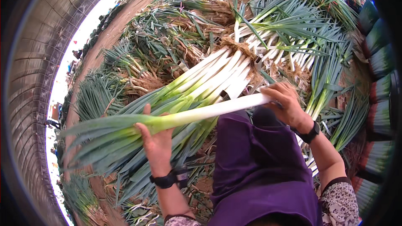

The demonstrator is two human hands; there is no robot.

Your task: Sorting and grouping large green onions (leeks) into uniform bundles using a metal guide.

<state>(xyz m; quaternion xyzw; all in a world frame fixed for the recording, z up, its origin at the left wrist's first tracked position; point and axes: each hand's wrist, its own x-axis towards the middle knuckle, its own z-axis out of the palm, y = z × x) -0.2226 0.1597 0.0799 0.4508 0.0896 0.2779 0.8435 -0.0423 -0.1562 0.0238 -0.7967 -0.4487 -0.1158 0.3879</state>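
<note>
A single long leek (pixel 205 114) lies across both my hands, its green leaves fanning out to the left and its white shank to the right. My left hand (pixel 157 136) cups it from below where the leaves begin, thumb and fingers wrapped about it. The white root end is gripped by the fingers of my right hand (pixel 287 102). Just beyond the held leek rests a pile of leeks (pixel 209 73), white shanks toward the upper right with brown roots on some, green leaves toward the lower left.
More leeks with soil on their roots (pixel 142 79) lie on the ground at the left. Another heap (pixel 289 37) sits at the far right. Bundled leeks (pixel 381 119) stand stacked along the right edge. A curved, ribbed wall (pixel 46 37) rises at the left. A purple apron (pixel 264 171) covers my lap.
</note>
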